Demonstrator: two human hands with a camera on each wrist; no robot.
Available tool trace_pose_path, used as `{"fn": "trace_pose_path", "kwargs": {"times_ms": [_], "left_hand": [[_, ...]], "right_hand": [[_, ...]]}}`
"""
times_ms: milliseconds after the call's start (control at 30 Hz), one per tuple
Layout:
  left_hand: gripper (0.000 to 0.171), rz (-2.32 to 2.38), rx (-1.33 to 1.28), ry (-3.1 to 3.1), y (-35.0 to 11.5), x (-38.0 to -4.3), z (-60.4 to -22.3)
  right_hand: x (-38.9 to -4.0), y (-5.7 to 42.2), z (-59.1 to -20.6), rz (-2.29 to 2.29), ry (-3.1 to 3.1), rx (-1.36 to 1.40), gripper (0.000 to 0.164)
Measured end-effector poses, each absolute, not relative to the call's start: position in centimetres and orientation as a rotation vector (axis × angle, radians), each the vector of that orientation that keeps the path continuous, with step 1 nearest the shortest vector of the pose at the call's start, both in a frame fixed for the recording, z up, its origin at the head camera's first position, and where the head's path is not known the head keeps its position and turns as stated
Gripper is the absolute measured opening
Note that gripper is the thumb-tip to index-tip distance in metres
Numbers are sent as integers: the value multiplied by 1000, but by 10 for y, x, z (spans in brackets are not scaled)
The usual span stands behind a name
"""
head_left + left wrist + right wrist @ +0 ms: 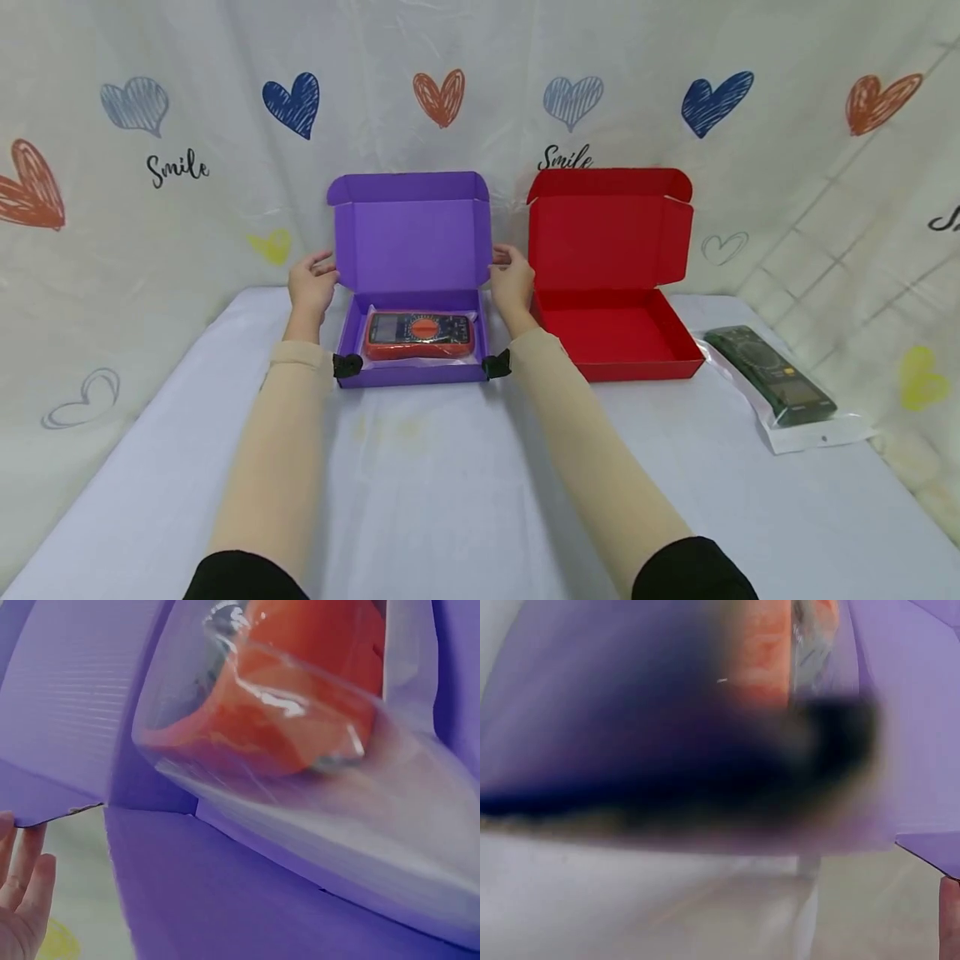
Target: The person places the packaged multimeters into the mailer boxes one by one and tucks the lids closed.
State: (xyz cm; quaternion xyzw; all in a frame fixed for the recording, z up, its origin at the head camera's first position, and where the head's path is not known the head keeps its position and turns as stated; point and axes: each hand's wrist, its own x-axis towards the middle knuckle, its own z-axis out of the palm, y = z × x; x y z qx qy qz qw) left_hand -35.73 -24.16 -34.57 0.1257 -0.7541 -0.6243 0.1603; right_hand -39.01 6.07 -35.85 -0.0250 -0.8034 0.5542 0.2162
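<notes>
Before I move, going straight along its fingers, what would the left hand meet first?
The left hand would likely meet the raised purple cardboard lid at its left edge; they may already touch; depth is unclear.

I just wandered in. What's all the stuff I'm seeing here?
Purple box: one, purple, centre of the table, lid raised
Orange meter: one, orange-red with dark face, inside the purple box
Clear bag: one, transparent, around that meter
Red box: one, red, right of the purple box, lid raised
Green meter: one, dark green, table's right side, in a plastic bag
Tablecloth: one, white, over the table
Backdrop: one, off-white with coloured hearts and "Smile" lettering, behind
Black pieces: two, black, near the wrists
Sleeves: two, beige, black toward the elbows
Left hand: one, bare, at the purple lid's left edge
Right hand: one, bare, at its right edge
</notes>
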Motion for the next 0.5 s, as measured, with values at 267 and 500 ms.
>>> {"fn": "trace_pose_path", "kwargs": {"times_ms": [267,500], "left_hand": [[50,-1706,327,-2195,-245,-351,-345],[48,-1589,235,-2333,-248,-346,-345]], "right_hand": [[-387,68,-364,1521,-2181,-76,36],[-382,66,-371,1550,-2183,11,33]]}}
